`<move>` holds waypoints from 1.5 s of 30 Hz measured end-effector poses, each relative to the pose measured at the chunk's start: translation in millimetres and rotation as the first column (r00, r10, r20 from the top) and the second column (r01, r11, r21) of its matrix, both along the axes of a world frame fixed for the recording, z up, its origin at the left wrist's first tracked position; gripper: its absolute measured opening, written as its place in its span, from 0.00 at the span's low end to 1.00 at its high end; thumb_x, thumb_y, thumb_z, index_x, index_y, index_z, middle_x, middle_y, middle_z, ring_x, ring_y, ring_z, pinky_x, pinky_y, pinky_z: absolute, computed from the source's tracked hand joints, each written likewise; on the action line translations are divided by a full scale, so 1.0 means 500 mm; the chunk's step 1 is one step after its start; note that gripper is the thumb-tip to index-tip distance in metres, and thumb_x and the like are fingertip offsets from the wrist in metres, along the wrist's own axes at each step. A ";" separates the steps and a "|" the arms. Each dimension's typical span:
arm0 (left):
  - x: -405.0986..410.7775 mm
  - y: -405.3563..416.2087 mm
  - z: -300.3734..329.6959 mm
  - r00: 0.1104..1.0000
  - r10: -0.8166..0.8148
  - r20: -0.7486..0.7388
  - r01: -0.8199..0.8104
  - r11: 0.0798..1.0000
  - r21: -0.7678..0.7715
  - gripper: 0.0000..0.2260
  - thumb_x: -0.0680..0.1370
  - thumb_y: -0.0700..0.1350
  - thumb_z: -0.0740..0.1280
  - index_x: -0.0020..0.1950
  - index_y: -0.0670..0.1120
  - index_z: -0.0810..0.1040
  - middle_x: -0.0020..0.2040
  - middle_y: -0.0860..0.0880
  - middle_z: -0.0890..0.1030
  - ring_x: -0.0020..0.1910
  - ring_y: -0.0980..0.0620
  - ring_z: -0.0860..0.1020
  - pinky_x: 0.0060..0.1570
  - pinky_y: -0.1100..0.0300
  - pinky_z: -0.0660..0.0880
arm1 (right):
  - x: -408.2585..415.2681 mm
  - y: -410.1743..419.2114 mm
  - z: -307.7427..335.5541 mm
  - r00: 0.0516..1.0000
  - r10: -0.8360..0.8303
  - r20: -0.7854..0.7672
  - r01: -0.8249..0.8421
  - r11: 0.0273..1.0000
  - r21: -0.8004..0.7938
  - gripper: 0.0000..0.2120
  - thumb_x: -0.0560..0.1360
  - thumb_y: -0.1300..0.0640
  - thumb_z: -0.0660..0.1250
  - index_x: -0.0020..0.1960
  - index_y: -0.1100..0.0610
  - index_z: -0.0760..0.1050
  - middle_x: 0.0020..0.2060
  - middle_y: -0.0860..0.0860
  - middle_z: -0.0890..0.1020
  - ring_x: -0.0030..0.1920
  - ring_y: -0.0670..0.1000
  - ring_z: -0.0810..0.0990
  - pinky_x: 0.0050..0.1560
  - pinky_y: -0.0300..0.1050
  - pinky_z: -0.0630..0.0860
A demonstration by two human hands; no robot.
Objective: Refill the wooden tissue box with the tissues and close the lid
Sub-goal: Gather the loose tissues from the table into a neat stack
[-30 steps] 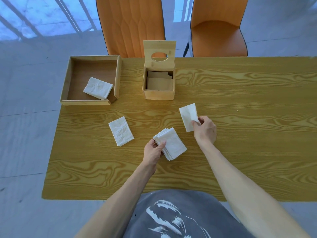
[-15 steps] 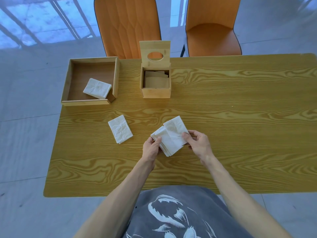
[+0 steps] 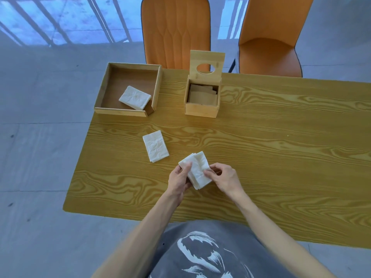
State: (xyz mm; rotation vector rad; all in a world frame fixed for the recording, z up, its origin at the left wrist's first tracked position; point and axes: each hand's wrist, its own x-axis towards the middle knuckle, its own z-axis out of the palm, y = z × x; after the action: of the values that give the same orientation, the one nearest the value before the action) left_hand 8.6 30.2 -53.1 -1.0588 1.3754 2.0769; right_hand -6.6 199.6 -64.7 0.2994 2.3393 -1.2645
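Note:
The wooden tissue box (image 3: 201, 110) stands at the table's far middle, its lid (image 3: 207, 62) with an oval hole tilted up and back; the inside looks brown. Near the front of the table, my left hand (image 3: 179, 180) and my right hand (image 3: 224, 178) both grip a stack of white folded tissues (image 3: 197, 170) from either side. Another folded tissue stack (image 3: 155, 146) lies flat on the table to the left of my hands. A third white stack (image 3: 135, 97) rests inside the open wooden tray (image 3: 100, 97) at the far left.
Two orange chairs (image 3: 176, 31) (image 3: 269, 47) stand behind the far edge of the wood-grain table (image 3: 281, 157). The tray overhangs the table's far left corner. A grey floor surrounds the table.
My right hand carried a separate tissue from the right onto the stack held by my left hand. Both hands now hold the merged stack together.

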 end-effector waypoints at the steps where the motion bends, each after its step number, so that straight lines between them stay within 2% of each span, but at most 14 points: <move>1: 0.005 -0.007 -0.004 1.000 -0.019 -0.014 0.019 0.999 -0.039 0.13 0.76 0.46 0.73 0.58 0.45 0.80 0.52 0.43 0.86 0.50 0.44 0.84 0.48 0.49 0.82 | 0.000 -0.008 0.002 0.999 0.034 -0.012 -0.033 0.999 0.033 0.09 0.73 0.49 0.74 0.49 0.52 0.84 0.40 0.45 0.86 0.43 0.46 0.83 0.47 0.43 0.79; 5: 0.023 -0.031 -0.019 0.999 -0.031 -0.033 0.025 0.983 -0.179 0.12 0.72 0.40 0.75 0.55 0.46 0.80 0.51 0.44 0.85 0.50 0.43 0.84 0.51 0.45 0.81 | -0.007 -0.040 0.006 0.986 0.162 -0.027 -0.154 0.969 0.196 0.10 0.72 0.45 0.74 0.48 0.49 0.83 0.40 0.43 0.85 0.43 0.46 0.81 0.45 0.44 0.77; 10: 0.039 -0.084 -0.020 0.998 0.039 -0.043 -0.046 0.983 -0.176 0.11 0.73 0.37 0.74 0.54 0.46 0.81 0.48 0.45 0.85 0.47 0.46 0.84 0.49 0.48 0.82 | -0.039 -0.090 0.014 0.982 0.183 -0.056 -0.169 0.967 0.191 0.17 0.69 0.42 0.76 0.54 0.48 0.81 0.44 0.44 0.84 0.46 0.45 0.81 0.48 0.43 0.78; 16: 0.066 -0.184 -0.013 0.991 0.137 -0.007 -0.136 0.973 -0.186 0.11 0.74 0.37 0.73 0.56 0.46 0.80 0.48 0.47 0.85 0.48 0.46 0.84 0.51 0.46 0.81 | -0.089 -0.216 0.007 0.976 0.194 -0.096 -0.170 0.962 0.215 0.16 0.73 0.44 0.73 0.56 0.51 0.81 0.44 0.46 0.83 0.48 0.49 0.82 0.49 0.48 0.79; 20: 0.073 -0.220 -0.012 0.984 0.175 0.017 -0.169 0.967 -0.191 0.10 0.74 0.37 0.73 0.53 0.47 0.81 0.49 0.47 0.85 0.50 0.46 0.84 0.54 0.44 0.80 | -0.115 -0.294 0.013 0.982 0.155 -0.111 -0.118 0.951 0.285 0.22 0.73 0.42 0.71 0.61 0.53 0.77 0.50 0.49 0.82 0.52 0.52 0.80 0.47 0.47 0.75; 23: 0.072 -0.236 -0.006 0.982 0.186 0.028 -0.176 0.963 -0.204 0.09 0.74 0.37 0.73 0.52 0.48 0.81 0.49 0.47 0.85 0.51 0.46 0.83 0.55 0.44 0.80 | -0.132 -0.333 0.017 0.991 0.112 -0.070 -0.081 0.933 0.351 0.28 0.71 0.40 0.71 0.65 0.54 0.74 0.57 0.52 0.80 0.55 0.55 0.80 0.50 0.49 0.75; 26: 0.075 -0.261 -0.002 0.975 0.221 0.028 -0.212 0.957 -0.199 0.10 0.74 0.37 0.73 0.53 0.47 0.80 0.50 0.47 0.85 0.51 0.47 0.83 0.55 0.45 0.80 | -0.138 -0.368 0.019 0.994 0.103 -0.045 -0.077 0.912 0.403 0.26 0.71 0.41 0.72 0.62 0.54 0.74 0.60 0.54 0.77 0.56 0.57 0.80 0.51 0.50 0.75; 31: 0.077 -0.285 0.002 0.969 0.244 0.043 -0.232 0.954 -0.191 0.12 0.75 0.37 0.73 0.57 0.46 0.79 0.53 0.45 0.84 0.52 0.47 0.83 0.54 0.46 0.80 | -0.136 -0.381 0.014 0.991 0.122 -0.049 -0.089 0.898 0.430 0.21 0.73 0.43 0.71 0.59 0.56 0.77 0.58 0.55 0.77 0.55 0.57 0.79 0.49 0.50 0.76; 36: 0.069 -0.290 -0.004 0.967 0.246 0.060 -0.233 0.957 -0.176 0.12 0.75 0.38 0.72 0.58 0.44 0.79 0.53 0.45 0.84 0.52 0.47 0.83 0.54 0.45 0.80 | -0.130 -0.359 0.015 0.991 0.051 -0.125 -0.009 0.950 0.312 0.12 0.75 0.52 0.69 0.55 0.56 0.79 0.49 0.53 0.84 0.50 0.56 0.81 0.43 0.45 0.73; 39: 0.062 -0.287 -0.007 0.966 0.248 0.069 -0.233 0.957 -0.175 0.11 0.76 0.39 0.71 0.58 0.45 0.79 0.52 0.46 0.84 0.52 0.47 0.83 0.55 0.45 0.80 | -0.135 -0.329 0.008 0.992 -0.004 -0.130 0.028 0.983 0.184 0.12 0.77 0.54 0.68 0.57 0.59 0.79 0.49 0.54 0.85 0.49 0.55 0.83 0.46 0.46 0.76; 40: 0.060 -0.286 -0.007 0.966 0.249 0.071 -0.234 0.957 -0.173 0.11 0.77 0.39 0.71 0.58 0.46 0.79 0.52 0.47 0.84 0.52 0.48 0.83 0.54 0.45 0.80 | -0.136 -0.317 0.006 0.993 -0.040 -0.110 0.054 0.990 0.129 0.12 0.77 0.54 0.68 0.57 0.59 0.79 0.49 0.54 0.85 0.47 0.55 0.83 0.45 0.48 0.79; 42: 0.056 -0.283 -0.006 0.965 0.251 0.072 -0.236 0.957 -0.169 0.11 0.77 0.39 0.70 0.59 0.46 0.79 0.51 0.47 0.84 0.51 0.49 0.83 0.54 0.46 0.80 | -0.134 -0.295 0.005 0.991 -0.133 -0.011 0.132 0.991 -0.035 0.10 0.78 0.54 0.68 0.55 0.59 0.80 0.48 0.54 0.85 0.42 0.51 0.83 0.37 0.44 0.81; 45: 0.050 -0.276 -0.003 0.964 0.255 0.071 -0.240 0.956 -0.166 0.10 0.78 0.39 0.68 0.60 0.45 0.79 0.51 0.46 0.84 0.50 0.49 0.83 0.50 0.50 0.81 | -0.115 -0.269 0.016 0.976 -0.149 0.161 0.190 0.940 -0.283 0.08 0.78 0.55 0.70 0.53 0.59 0.81 0.46 0.55 0.85 0.38 0.48 0.83 0.30 0.39 0.77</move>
State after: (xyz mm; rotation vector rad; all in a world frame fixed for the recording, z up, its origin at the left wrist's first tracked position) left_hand 33.7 -107.7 -54.5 -1.4403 1.4418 2.0868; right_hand -63.9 65.2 -56.7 0.4798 2.0069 -1.6010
